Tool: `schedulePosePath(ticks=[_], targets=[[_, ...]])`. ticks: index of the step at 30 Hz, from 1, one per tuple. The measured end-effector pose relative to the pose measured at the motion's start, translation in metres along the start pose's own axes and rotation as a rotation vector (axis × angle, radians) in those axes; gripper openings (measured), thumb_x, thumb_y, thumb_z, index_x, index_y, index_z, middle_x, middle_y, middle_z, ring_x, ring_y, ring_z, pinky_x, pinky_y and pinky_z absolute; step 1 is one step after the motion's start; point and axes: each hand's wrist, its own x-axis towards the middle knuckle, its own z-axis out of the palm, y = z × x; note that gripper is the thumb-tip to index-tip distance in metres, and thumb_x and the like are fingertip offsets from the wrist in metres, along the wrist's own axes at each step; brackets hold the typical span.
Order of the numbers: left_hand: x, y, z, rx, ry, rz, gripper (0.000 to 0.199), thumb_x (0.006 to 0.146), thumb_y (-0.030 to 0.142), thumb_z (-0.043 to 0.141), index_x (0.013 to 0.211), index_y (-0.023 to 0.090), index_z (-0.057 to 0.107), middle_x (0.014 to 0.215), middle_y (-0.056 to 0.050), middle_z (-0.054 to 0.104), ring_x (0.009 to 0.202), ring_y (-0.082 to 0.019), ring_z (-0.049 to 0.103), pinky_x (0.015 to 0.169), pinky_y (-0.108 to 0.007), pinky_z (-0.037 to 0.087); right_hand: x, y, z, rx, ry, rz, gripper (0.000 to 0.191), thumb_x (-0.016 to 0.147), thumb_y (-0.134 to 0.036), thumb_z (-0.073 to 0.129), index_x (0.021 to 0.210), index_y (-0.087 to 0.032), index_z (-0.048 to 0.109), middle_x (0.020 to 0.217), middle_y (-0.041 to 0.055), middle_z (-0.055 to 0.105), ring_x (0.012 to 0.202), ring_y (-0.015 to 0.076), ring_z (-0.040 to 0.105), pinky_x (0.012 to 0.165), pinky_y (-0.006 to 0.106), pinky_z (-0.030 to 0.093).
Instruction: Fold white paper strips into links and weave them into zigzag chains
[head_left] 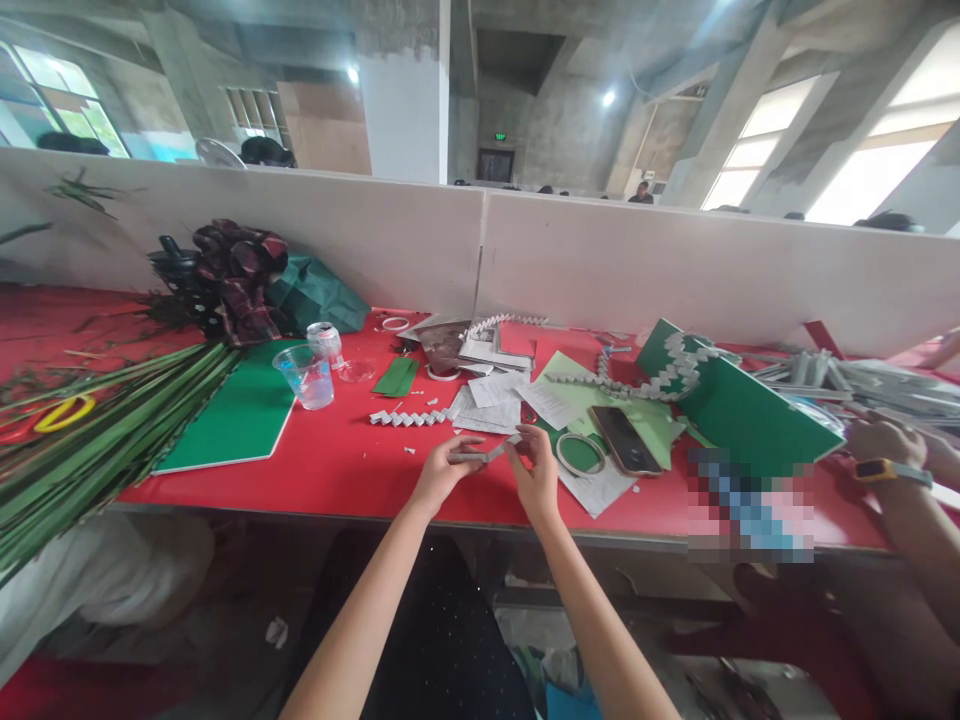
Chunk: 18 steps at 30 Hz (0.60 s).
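My left hand (pixel 442 474) and my right hand (pixel 535 474) are held close together above the front of the red table. Between them is a small folded paper strip (pixel 496 452), bent in the middle, with one end pinched in each hand. Just beyond my left hand lies a zigzag chain of folded white paper (pixel 411 417). Printed paper sheets (pixel 487 405) lie behind my hands. Right of my right hand is a roll of tape (pixel 580 454), with a dark phone (pixel 625 440) beside it.
A plastic cup (pixel 306 378), a can (pixel 324 345) and long green leaves (pixel 135 430) are at the left. A green board (pixel 750 410) stands at the right, near another person's hands (pixel 889 445). A white partition (pixel 600 265) runs along the back of the red table (pixel 330 460).
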Motion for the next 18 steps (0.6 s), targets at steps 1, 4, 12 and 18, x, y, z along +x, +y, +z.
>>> schedulePosePath(ticks=[1, 4, 12, 18], targets=[[0.000, 0.000, 0.000, -0.003, 0.005, -0.001, 0.033, 0.070, 0.029, 0.073, 0.100, 0.016, 0.068, 0.090, -0.009, 0.073, 0.091, -0.025, 0.068, 0.087, -0.039, 0.052, 0.000, 0.000, 0.000, 0.005, 0.005, 0.001, 0.027, 0.086, -0.033, 0.054, 0.109, -0.021, 0.049, 0.089, 0.0049, 0.059, 0.077, 0.0166, 0.061, 0.075, 0.032, 0.051], [0.000, 0.002, -0.001, 0.000, 0.035, -0.010, 0.032, 0.072, 0.031, 0.072, 0.099, 0.015, 0.068, 0.093, -0.010, 0.073, 0.095, -0.026, 0.067, 0.089, -0.038, 0.050, 0.000, 0.001, -0.001, 0.050, 0.022, 0.012, 0.027, 0.086, -0.032, 0.054, 0.110, -0.021, 0.048, 0.092, 0.0053, 0.058, 0.080, 0.0170, 0.063, 0.077, 0.033, 0.051], [0.002, -0.004, 0.000, 0.107, -0.076, 0.005, 0.046, 0.072, 0.035, 0.073, 0.113, 0.016, 0.063, 0.089, -0.009, 0.073, 0.085, -0.023, 0.069, 0.084, -0.036, 0.050, 0.000, 0.000, 0.000, 0.111, -0.073, 0.019, 0.030, 0.084, -0.030, 0.058, 0.111, -0.022, 0.049, 0.088, 0.0039, 0.062, 0.082, 0.0177, 0.065, 0.077, 0.033, 0.053], [0.004, -0.010, -0.001, 0.180, -0.083, 0.013, 0.041, 0.070, 0.024, 0.072, 0.109, 0.014, 0.063, 0.078, -0.005, 0.071, 0.082, -0.022, 0.068, 0.081, -0.033, 0.050, 0.001, 0.003, 0.003, 0.114, -0.171, 0.021, 0.033, 0.083, -0.030, 0.061, 0.114, -0.022, 0.054, 0.090, 0.0041, 0.065, 0.082, 0.0186, 0.065, 0.074, 0.031, 0.053]])
